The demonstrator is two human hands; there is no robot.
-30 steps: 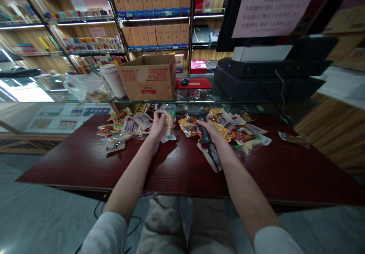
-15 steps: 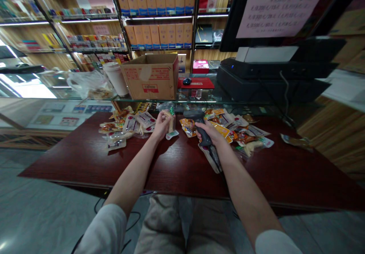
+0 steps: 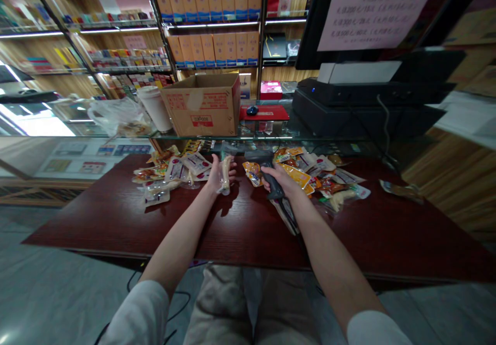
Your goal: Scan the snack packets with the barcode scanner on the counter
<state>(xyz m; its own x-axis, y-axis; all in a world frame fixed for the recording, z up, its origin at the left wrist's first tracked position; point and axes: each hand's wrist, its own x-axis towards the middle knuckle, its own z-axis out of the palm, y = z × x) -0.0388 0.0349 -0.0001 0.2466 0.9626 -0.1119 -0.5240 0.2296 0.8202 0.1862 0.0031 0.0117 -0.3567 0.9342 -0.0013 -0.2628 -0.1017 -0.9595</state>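
My left hand (image 3: 217, 175) holds a clear vacuum-sealed snack packet (image 3: 225, 175) with a pale, elongated food inside, upright against the fingers. In my right hand (image 3: 281, 181) is a black handheld barcode scanner (image 3: 272, 181), its head pointing up and away from me. A dark cable (image 3: 289, 218) trails from it over a packet beneath. Colourful snack packets lie in a left pile (image 3: 166, 172) and a right pile (image 3: 320, 182) on a dark red wooden counter (image 3: 116, 226). My hands are between the piles.
A lone packet (image 3: 401, 191) lies at the counter's right. Beyond a glass shelf (image 3: 263, 137) stand a cardboard box (image 3: 201, 106), a paper cup (image 3: 155, 108), a plastic bag (image 3: 116, 118) and a black printer (image 3: 368, 105). Stocked shelves (image 3: 213, 30) rise behind.
My left hand has turned outward and opened a little, showing the packet more fully. The scanner remains in my right hand, and the piles have not visibly moved.
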